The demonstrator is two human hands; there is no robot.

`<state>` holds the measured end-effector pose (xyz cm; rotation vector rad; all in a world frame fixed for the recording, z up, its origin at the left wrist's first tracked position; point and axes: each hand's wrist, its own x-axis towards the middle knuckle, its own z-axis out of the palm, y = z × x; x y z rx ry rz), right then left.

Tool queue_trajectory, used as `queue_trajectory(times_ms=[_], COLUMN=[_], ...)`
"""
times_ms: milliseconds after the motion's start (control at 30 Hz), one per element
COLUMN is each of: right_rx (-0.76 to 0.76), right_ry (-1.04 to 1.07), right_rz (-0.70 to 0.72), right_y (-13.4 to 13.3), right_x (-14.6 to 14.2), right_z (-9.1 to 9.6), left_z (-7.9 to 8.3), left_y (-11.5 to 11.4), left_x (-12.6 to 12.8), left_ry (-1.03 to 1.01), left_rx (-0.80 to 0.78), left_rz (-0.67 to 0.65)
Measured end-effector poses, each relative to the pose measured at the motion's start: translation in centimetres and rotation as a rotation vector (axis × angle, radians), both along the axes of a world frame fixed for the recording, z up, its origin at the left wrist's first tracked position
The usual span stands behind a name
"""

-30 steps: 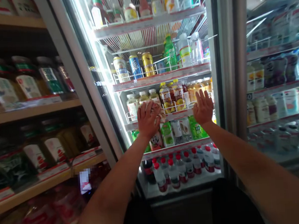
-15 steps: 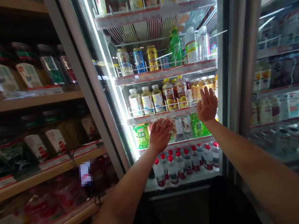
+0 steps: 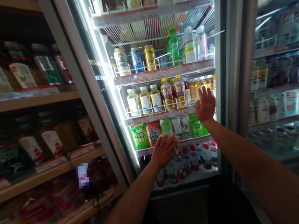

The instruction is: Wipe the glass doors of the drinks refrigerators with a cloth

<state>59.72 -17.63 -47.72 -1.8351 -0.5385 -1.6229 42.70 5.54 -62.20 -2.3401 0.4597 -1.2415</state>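
On fridge door glass (image 3: 139, 35) | left hand (image 3: 164, 151) fingers closed over cloth (image 3: 177, 142), mostly hidden | right hand (image 3: 205, 105) flat, fingers spread

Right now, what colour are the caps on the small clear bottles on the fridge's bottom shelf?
Red: the round plastic caps show best in the head view.

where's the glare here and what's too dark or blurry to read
Head view: the light strip blows out white along the cooler's door edge; the side shelves sit in dim shadow, labels smeared; the neighbouring door is hazy with reflections; the left hand and its cloth look slightly motion-blurred, the right hand sharper.
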Motion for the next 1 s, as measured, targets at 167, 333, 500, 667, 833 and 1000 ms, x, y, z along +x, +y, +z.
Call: queue_trajectory(times_ms=[167,333,500,667,833,1000], right_rx=[-0.012,-0.013,-0.012,-0.006,-0.001,0.001], right_ry=[0.016,0.022,0.010,-0.003,0.006,0.009], right_rz=[0.004,-0.002,0.000,0.013,0.014,0.015], right_y=[-0.1,0.0,0.0,0.0,0.0,0.1], right_x=[0.0,0.0,0.1,0.3,0.1,0.2], right_z=[0.0,0.0,-0.1,-0.1,-0.1,-0.1], left_z=[-2.0,-4.3,-6.1,-7.0,-7.1,-7.8], left_y=[0.2,0.6,1.1,1.3,1.4,1.8], left_x=[-0.5,-1.0,-1.8,-2.6,-3.4,-3.8], left_ry=[0.103,0.185,0.303,0.336,0.418,0.446], left_rx=[0.044,0.085,0.104,0.102,0.116,0.118], left_rz=[0.014,0.006,0.015,0.000,0.017,0.029])
